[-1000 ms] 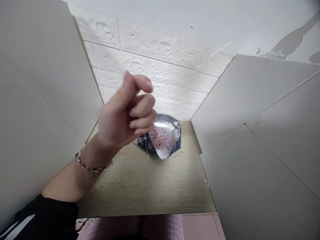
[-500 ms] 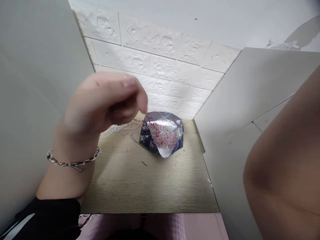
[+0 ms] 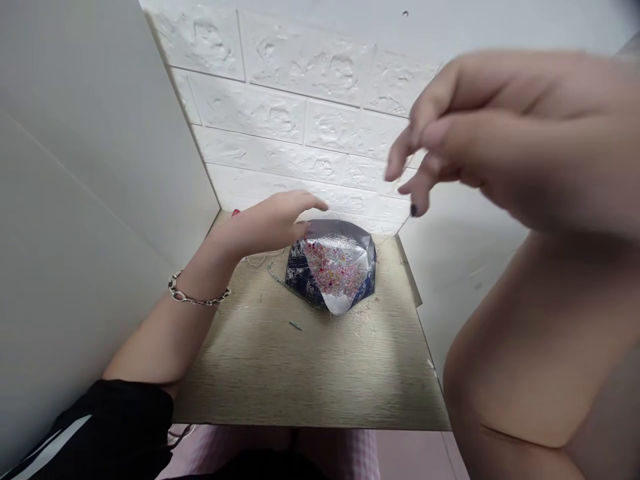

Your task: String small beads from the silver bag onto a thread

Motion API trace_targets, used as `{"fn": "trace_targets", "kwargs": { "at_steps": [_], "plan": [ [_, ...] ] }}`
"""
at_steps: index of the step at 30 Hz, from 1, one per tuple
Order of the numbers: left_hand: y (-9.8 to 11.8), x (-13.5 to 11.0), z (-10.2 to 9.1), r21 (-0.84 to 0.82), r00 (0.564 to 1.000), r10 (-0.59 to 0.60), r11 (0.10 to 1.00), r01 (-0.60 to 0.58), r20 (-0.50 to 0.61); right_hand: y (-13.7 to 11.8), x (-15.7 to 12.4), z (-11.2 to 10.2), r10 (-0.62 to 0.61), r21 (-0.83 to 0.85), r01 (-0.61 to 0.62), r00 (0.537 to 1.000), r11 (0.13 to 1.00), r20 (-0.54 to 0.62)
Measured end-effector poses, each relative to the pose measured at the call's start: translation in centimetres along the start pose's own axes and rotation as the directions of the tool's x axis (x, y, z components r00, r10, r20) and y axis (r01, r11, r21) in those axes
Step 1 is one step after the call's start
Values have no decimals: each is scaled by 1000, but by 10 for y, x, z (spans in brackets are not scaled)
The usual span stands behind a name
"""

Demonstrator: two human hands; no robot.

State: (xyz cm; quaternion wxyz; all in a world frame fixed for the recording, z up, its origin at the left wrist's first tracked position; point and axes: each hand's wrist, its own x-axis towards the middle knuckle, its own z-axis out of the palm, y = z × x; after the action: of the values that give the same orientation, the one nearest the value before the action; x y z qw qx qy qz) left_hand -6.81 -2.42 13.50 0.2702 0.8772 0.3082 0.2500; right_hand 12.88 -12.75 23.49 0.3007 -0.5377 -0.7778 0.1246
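Note:
A foil-lined dark blue packet point(image 3: 305, 283) stands opened on the small table, holding a heap of pink, red and clear beads point(image 3: 337, 270). Just above its left rim is my left hand point(image 3: 280, 223), with finger and thumb apart and nothing visible between them; a silver chain bracelet is on that wrist. High at the right, my right hand point(image 3: 500, 133) is raised in front of the wall, large and slightly blurred. Its thumb and forefinger press together, while other fingers hang below, one with a dark tip. Whatever they pinch is too small to tell.
A thin greenish needle-like piece point(image 3: 295, 325) lies on the wood-grain table point(image 3: 310, 373). Fine strands trail left of the packet, beside a small red object point(image 3: 236, 213). White embossed brick panelling point(image 3: 280, 120) stands behind, with pale panels on both sides.
My left hand has dropped from its raised, curled pose to the packet's left rim and opened. My right hand has come into view at the upper right; before, only its arm showed.

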Motion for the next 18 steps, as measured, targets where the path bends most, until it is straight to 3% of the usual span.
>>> {"fn": "trace_targets", "kwargs": {
  "at_steps": [2, 4, 7, 10, 18],
  "plan": [
    [10, 1, 5, -315, 997, 75, 947, -65, 20, 0, 2, 12, -23, -90, 30, 996, 995, 85],
    [18, 2, 11, -579, 994, 98, 814, -47, 57, 4, 6, 25, 24, -185, -10, 997, 983, 73],
    [22, 6, 20, -784, 991, 75, 619, 40, 110, 13, 10, 42, 12, -206, -4, 999, 979, 37],
    [18, 10, 28, -832, 990, 50, 548, 83, 131, 22, 9, 51, 12, -165, -8, 1000, 986, 21],
    [18, 11, 35, -812, 979, -26, 555, 181, 200, 34, -2, 54, 105, -37, -103, 993, 994, 52]
  ]
}}
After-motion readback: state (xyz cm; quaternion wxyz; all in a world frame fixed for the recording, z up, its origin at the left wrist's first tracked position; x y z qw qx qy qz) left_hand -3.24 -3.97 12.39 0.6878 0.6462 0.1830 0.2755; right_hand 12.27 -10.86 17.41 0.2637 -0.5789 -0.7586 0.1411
